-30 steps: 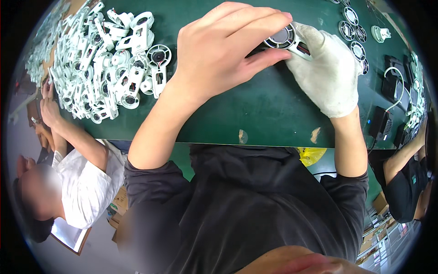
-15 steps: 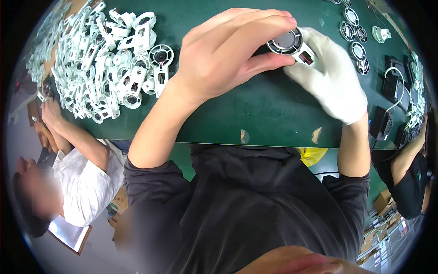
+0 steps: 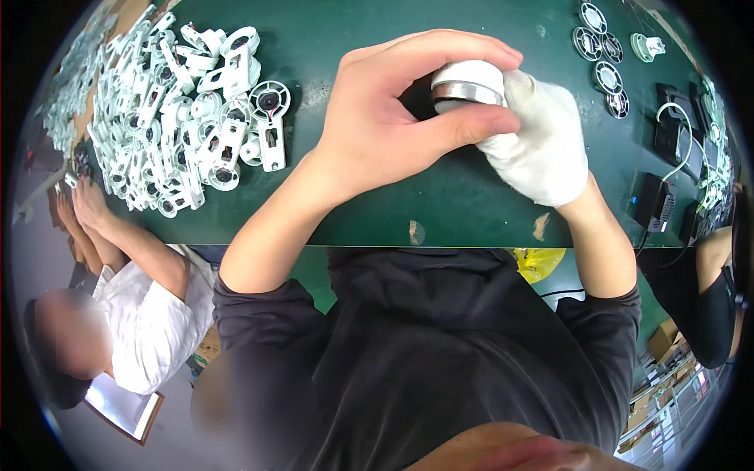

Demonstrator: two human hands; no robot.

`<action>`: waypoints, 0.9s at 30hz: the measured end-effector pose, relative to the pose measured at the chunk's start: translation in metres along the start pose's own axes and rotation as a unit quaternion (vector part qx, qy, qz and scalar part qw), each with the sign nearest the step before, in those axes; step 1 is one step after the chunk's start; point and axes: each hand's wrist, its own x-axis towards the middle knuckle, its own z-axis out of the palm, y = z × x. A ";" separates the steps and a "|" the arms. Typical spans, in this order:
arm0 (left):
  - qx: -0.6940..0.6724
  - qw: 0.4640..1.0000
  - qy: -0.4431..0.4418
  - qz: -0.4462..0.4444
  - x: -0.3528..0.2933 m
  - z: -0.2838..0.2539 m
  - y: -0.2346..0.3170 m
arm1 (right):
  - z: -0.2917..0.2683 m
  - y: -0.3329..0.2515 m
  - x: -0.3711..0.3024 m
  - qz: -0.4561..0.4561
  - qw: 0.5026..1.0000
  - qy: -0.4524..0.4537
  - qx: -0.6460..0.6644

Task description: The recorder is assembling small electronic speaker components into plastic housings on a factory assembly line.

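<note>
A white round-headed piece with a silver band, which looks like a small handheld fan housing [image 3: 470,81], is held up above the green table between both my hands. My bare left hand [image 3: 408,118] curves around its round head, fingers over the far side and thumb across the near side. My right hand [image 3: 542,133], in a white glove, is closed against the right side of the piece, and its handle is hidden there. To the left lies a heap of similar white housings [image 3: 177,118], with round spoked heads and slotted handles; some show dark round centres.
Several round spoked covers [image 3: 607,77] lie at the far right, near a white round part [image 3: 647,48]. Black boxes [image 3: 657,208] with a white cable stand along the right edge. A person [image 3: 153,314] works at the left, another person [image 3: 695,306] at the right.
The held housing has turned over: its dark open face with the silver rim showed before, and its white back and silver side face up now. Both hands moved slightly left and nearer.
</note>
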 end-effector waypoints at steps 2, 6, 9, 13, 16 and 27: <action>0.002 0.997 -0.003 0.074 0.001 0.000 -0.001 | 0.001 -0.005 -0.001 -0.013 0.999 0.014 -0.037; -0.005 0.997 -0.019 0.078 0.000 0.001 0.004 | 0.000 -0.008 -0.002 -0.060 0.988 0.036 -0.138; -0.013 0.995 -0.021 0.096 0.001 0.000 0.000 | 0.000 -0.007 -0.003 -0.070 0.985 0.045 -0.154; 0.027 0.992 -0.043 0.119 0.006 -0.008 -0.001 | 0.003 -0.001 0.004 -0.071 0.992 0.045 -0.092; 0.025 0.994 -0.036 0.099 0.005 -0.007 -0.001 | 0.002 0.000 0.001 -0.085 0.991 0.027 -0.102; 0.044 0.991 -0.055 0.111 0.012 -0.014 -0.002 | 0.009 0.000 0.004 -0.061 0.986 0.073 -0.138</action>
